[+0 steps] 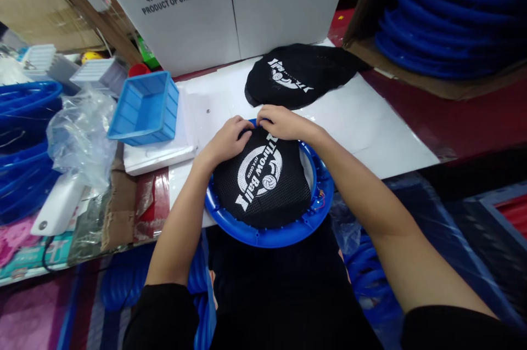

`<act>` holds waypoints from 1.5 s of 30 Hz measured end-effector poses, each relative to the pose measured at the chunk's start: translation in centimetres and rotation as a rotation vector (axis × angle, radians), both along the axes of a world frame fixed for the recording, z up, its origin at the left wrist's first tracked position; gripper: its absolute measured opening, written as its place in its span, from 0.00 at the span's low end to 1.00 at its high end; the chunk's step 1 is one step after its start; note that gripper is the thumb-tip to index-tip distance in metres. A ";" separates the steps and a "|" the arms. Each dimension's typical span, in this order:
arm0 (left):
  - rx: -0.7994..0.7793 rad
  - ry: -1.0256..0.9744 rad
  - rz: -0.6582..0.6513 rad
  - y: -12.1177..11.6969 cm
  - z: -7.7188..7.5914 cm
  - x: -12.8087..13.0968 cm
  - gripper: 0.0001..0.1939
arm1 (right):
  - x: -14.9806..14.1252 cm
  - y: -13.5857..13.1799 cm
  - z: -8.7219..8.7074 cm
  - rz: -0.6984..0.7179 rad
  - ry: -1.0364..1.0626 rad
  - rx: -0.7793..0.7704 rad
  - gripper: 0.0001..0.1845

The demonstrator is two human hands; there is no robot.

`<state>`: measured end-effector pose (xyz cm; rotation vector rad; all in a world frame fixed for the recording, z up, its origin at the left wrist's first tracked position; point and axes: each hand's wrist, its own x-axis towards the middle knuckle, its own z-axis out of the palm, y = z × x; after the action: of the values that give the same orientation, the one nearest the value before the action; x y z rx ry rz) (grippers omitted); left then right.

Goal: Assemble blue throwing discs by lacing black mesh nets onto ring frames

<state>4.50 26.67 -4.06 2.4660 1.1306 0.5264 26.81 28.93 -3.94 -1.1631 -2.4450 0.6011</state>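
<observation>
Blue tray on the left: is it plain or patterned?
Plain light blue, in the head view.

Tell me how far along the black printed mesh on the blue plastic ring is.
Looks done: the black printed mesh spans most of the blue plastic ring, its near edge along the rim.
In hand: the left hand and right hand work at the far rim.
Apparently left: the right side, where a gap shows and thin coloured wires lie exposed. A second black printed mesh lies beyond, off the ring.
</observation>
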 end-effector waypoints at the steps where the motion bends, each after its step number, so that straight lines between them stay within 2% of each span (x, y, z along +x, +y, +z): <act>1: 0.005 0.010 0.001 -0.2 0.0 0.0 0.11 | 0.2 0.0 0.2 0.001 0.007 -0.008 0.14; 3: 0.011 0.041 0.040 -0.7 0.0 0.0 0.10 | 0.7 0.0 0.7 -0.019 0.033 -0.028 0.11; 6: 0.024 0.096 0.174 -1.6 0.2 0.2 0.10 | 2.2 -0.4 2.0 -0.046 0.099 -0.042 0.09; 10: 0.024 0.169 0.382 -3.7 0.9 0.1 0.08 | 4.7 -1.6 3.3 0.071 0.050 -0.149 0.20; 13: 0.001 0.239 0.510 -6.2 1.7 -0.1 0.10 | 5.8 -2.6 3.7 0.115 -0.044 -0.270 0.24; 18: -0.068 0.440 0.792 -10.8 3.3 -0.9 0.21 | 5.4 -4.1 3.9 0.230 -0.079 -0.366 0.25; 21: -0.155 0.540 0.914 -13.2 4.2 -2.0 0.25 | 4.7 -4.7 3.7 0.320 -0.108 -0.410 0.25; 25: -0.254 0.595 1.063 -16.3 5.5 -3.2 0.27 | 3.9 -4.9 2.7 0.333 -0.123 -0.383 0.28; 28: -0.237 0.602 1.130 -17.7 6.4 -3.3 0.25 | 3.5 -4.8 2.1 0.319 -0.106 -0.359 0.24; 30: -0.106 0.553 1.027 -17.3 6.7 -3.2 0.20 | 3.2 -4.7 2.0 0.325 -0.089 -0.352 0.19; 31: -0.027 0.509 0.905 -16.5 6.6 -3.0 0.16 | 3.1 -4.7 2.1 0.328 -0.079 -0.350 0.17; 33: 0.087 0.414 0.564 -14.3 6.2 -2.8 0.10 | 2.9 -4.6 2.3 0.337 -0.057 -0.348 0.14; 35: 0.058 0.372 0.271 -11.8 5.5 -2.7 0.13 | 2.7 -4.6 2.5 0.344 -0.039 -0.354 0.13; 36: 0.023 0.378 0.196 -10.7 5.1 -2.7 0.13 | 2.6 -4.5 2.6 0.339 -0.024 -0.355 0.13; 39: -0.068 0.350 0.126 -8.8 4.5 -3.3 0.09 | 2.7 -4.2 2.7 0.317 0.040 -0.358 0.13; 45: -0.162 0.127 0.232 -8.9 4.7 -4.7 0.04 | 3.1 -3.7 2.8 0.283 0.143 -0.377 0.13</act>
<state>-0.15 17.74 0.62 2.2702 1.4608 0.3295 29.93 25.18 -1.12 -0.8634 -2.4544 1.2283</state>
